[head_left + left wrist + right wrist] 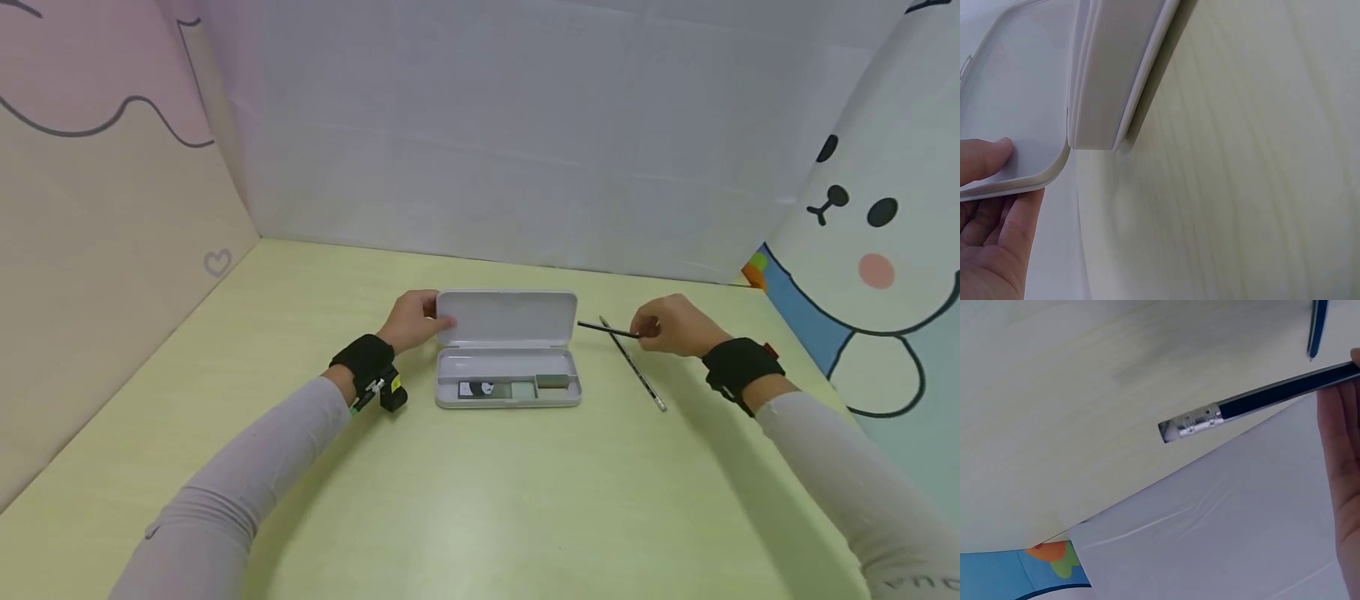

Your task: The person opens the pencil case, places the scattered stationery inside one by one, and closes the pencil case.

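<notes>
A white pencil case (pixel 507 402) lies with its lid (pixel 507 318) raised on the table. Its left lid edge is gripped by my left hand (pixel 414 322), thumb on the inner face and fingers behind, as the left wrist view confirms. Inside the tray sit a panda-printed item (pixel 483 389) and a small greyish block (pixel 552 382). To the right of the case, my right hand (pixel 671 323) pinches a dark pencil (pixel 1285 394) above the table; its metal ferrule and eraser (pixel 1175 430) show in the right wrist view. A second pencil (pixel 637 371) lies on the table below it.
The pale yellow table (pixel 480 508) meets a white sheet wall (pixel 525 150) behind the case. Cartoon-printed panels (pixel 877 225) stand on the right, and a pink and cream panel (pixel 105 250) on the left. Both wrists wear black bands.
</notes>
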The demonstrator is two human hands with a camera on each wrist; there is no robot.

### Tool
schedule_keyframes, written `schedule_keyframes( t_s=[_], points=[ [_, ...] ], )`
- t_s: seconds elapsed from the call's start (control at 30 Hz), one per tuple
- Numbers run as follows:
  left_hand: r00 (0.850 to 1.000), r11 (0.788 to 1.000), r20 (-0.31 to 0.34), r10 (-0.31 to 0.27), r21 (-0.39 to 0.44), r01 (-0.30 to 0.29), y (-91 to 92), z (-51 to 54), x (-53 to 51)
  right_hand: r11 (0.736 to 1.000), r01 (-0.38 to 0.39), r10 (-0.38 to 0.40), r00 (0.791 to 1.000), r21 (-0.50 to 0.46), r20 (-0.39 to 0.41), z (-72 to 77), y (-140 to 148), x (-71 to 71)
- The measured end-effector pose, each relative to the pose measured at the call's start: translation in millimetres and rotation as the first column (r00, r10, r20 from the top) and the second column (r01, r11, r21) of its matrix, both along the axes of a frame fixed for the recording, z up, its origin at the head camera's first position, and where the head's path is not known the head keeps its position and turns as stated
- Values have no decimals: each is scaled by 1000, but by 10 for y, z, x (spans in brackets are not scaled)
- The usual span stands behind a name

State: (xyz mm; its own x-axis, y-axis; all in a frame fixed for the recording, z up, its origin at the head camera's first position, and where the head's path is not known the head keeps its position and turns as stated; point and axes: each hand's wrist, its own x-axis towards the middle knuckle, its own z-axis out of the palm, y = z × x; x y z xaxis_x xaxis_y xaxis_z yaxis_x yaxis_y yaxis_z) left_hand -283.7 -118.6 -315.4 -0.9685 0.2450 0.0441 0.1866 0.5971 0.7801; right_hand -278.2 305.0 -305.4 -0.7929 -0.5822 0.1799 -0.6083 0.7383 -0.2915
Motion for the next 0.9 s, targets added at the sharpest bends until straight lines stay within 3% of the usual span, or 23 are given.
schedule_keyframes(
  t_s=[0.27,0.9],
  points=[
    [1000,1000,26,13,9,-13,2,-17,-14,999,-18,18,1000,27,16,73,-79,37],
    [1000,1000,11,-6,11,6,-7,-39,-37,999,-50,49,998,22,43,106,-226,92]
  ],
)
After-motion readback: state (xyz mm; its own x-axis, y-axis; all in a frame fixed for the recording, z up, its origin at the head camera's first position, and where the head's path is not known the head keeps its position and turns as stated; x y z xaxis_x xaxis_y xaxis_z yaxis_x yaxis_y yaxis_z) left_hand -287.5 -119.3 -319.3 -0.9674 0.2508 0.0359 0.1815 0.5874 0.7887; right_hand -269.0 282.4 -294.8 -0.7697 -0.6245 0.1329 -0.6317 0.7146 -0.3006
